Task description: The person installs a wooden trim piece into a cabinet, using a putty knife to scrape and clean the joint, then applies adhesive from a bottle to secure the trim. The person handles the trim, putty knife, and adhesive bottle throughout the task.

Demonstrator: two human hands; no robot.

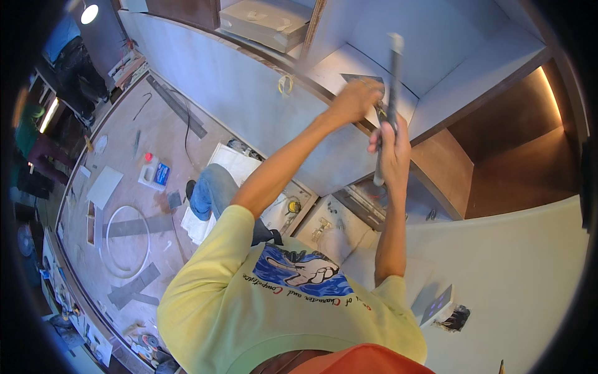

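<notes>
You: one left hand [358, 100], one right hand [394, 149]; one long tool [394, 78], one white ring [149, 242], one white jug [148, 174], two other people [76, 65].

We log one view: the left fisheye of a head-worn pair, looking steeply down and forward past the wearer's orange cap [374, 361], which crowds the lower edge, with the yellow shirt [218, 305] close beneath. We find the left hand [358, 101] and right hand [393, 149] at middle range, above centre, before the open cabinet [479, 93]. We note wide coverage: floor [121, 128] receding at left, straight edges bowed, corners black.
</notes>
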